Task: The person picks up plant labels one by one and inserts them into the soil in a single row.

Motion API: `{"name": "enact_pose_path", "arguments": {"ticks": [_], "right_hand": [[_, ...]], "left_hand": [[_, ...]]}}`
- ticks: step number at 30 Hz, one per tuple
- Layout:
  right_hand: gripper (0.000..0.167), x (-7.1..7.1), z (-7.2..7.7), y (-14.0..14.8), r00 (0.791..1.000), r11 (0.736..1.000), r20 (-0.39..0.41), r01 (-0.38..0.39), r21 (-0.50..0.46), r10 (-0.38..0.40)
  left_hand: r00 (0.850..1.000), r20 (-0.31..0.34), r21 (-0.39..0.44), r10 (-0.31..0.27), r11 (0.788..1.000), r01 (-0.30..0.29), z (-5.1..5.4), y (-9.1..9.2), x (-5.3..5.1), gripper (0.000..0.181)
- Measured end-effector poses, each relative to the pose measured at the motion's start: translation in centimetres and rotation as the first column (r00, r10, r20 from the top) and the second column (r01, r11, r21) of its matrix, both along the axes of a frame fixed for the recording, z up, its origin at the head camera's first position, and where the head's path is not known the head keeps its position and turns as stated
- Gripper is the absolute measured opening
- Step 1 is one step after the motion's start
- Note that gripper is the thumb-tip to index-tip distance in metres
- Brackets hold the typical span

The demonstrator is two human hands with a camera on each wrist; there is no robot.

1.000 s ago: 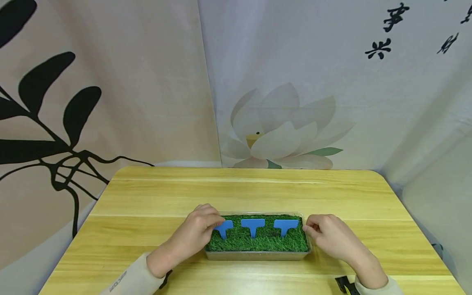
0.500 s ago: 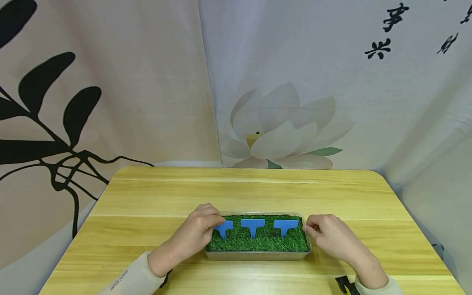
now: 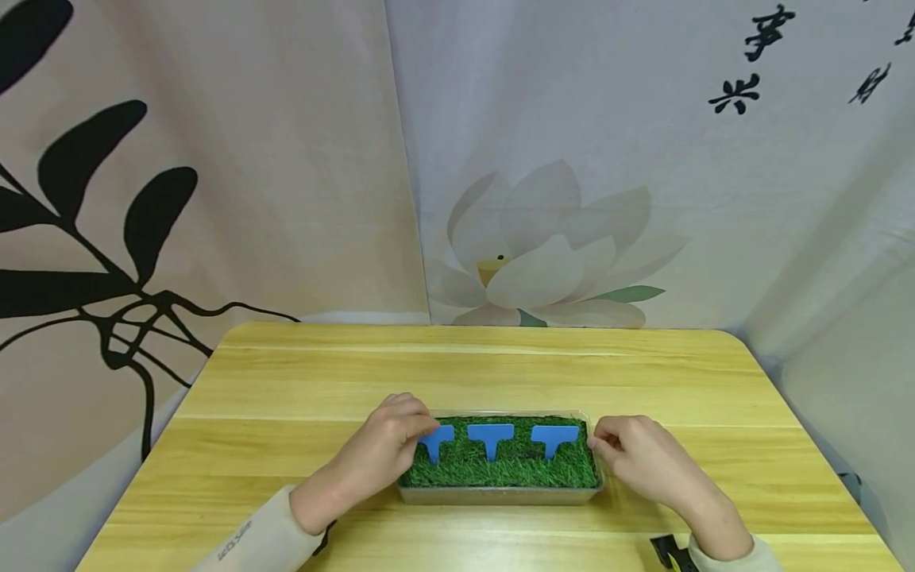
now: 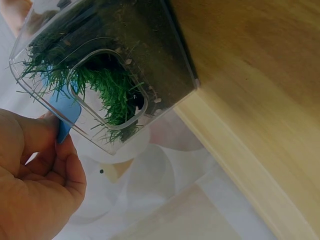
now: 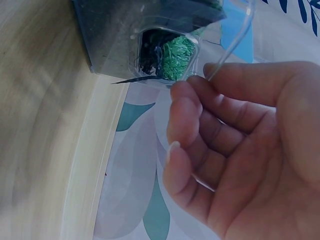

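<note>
A clear plastic box (image 3: 496, 497) full of green artificial grass (image 3: 515, 474) and dark fill sits near the table's front. Three blue T-shaped plant labels stand in a row in the grass: a left one (image 3: 441, 434), a middle one (image 3: 490, 433) and a right one (image 3: 554, 434). My left hand (image 3: 386, 445) pinches the head of the left label, whose outer end the fingers hide. In the left wrist view, this label (image 4: 68, 109) is between thumb and fingers. My right hand (image 3: 646, 459) pinches the box's right rim (image 5: 234, 45), fingers curled beneath.
The wooden table (image 3: 486, 365) reaches back to a printed curtain (image 3: 322, 159). An opening with a rounded frame (image 4: 107, 125) in the box's left end wall shows grass inside. A black strap (image 3: 672, 550) lies at the right wrist.
My left hand has shifted very slightly right, and the left label with it. The right hand, the box and the other two labels look unmoved.
</note>
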State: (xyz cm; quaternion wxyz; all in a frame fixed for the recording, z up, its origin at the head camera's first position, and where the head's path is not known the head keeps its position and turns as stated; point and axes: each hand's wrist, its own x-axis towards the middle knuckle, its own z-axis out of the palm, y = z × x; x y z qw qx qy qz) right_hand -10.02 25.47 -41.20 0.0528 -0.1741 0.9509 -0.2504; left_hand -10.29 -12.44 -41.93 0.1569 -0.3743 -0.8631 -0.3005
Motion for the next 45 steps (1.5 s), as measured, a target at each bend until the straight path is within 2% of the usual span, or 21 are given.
{"name": "enact_pose_path", "arguments": {"ticks": [9, 22, 29, 33, 41, 45], "right_hand": [[0.021, 0.1, 0.1, 0.1, 1.000, 1.000, 0.020, 0.005, -0.001, -0.005], [0.021, 0.0, 0.1, 0.0, 1.000, 1.000, -0.007, -0.001, 0.000, 0.001], [0.021, 0.0, 0.1, 0.0, 1.000, 1.000, -0.016, -0.001, 0.003, 0.001], [0.022, 0.0, 0.1, -0.1, 1.000, 1.000, -0.011, 0.000, 0.005, 0.000], [0.021, 0.0, 0.1, -0.1, 1.000, 1.000, 0.000, 0.001, 0.004, -0.001], [0.021, 0.0, 0.1, 0.0, 1.000, 1.000, 0.005, 0.009, 0.002, -0.009]], "left_hand": [[1.000, 0.024, 0.049, 0.002, 0.999, -0.003, -0.3, -0.2, 0.0, 0.019], [0.999, 0.040, 0.074, 0.003, 0.997, -0.006, -0.4, -0.5, 0.0, 0.016], [0.999, 0.048, 0.111, 0.016, 0.994, -0.022, -0.3, -0.8, 0.1, 0.022], [0.999, 0.029, 0.132, 0.033, 0.991, -0.037, -0.1, -1.1, 0.2, 0.026], [0.996, -0.063, 0.202, 0.070, 0.978, -0.056, 0.0, -2.0, 0.3, 0.026], [0.991, -0.077, 0.223, 0.111, 0.970, -0.092, 0.1, -2.6, 0.4, 0.025]]}}
